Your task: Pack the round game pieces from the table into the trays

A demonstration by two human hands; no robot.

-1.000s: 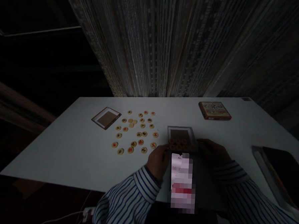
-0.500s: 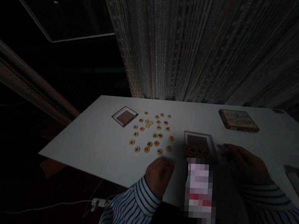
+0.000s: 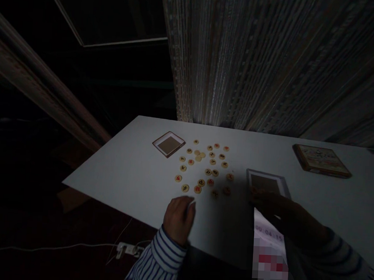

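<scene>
My left hand (image 3: 179, 219) is at the table's front edge with fingers curled loosely inward; nothing shows in it. Just beyond it lie several round xiangqi pieces (image 3: 197, 189) with red or black characters, spread over the white table. A few pieces (image 3: 198, 159) show plain faces. My right hand (image 3: 291, 214) reaches leftward over the near part of an open box (image 3: 283, 182). Its dark fingertips are by the pieces (image 3: 255, 191) inside, and whether they grip one is hidden. Below the box glows a phone screen (image 3: 268, 232) with a timer, partly blurred.
A shallow brown-rimmed tray or lid (image 3: 170, 144) lies at the back left. A flat printed box (image 3: 322, 161) rests at the back right. Behind the table (image 3: 117, 161) hangs a string curtain (image 3: 234, 67). On the floor are a power strip (image 3: 127, 249) and cables.
My right hand has moved from beside the open box to over its near part. My left hand has shifted slightly left and its fingers remain curled. The view has turned a little left.
</scene>
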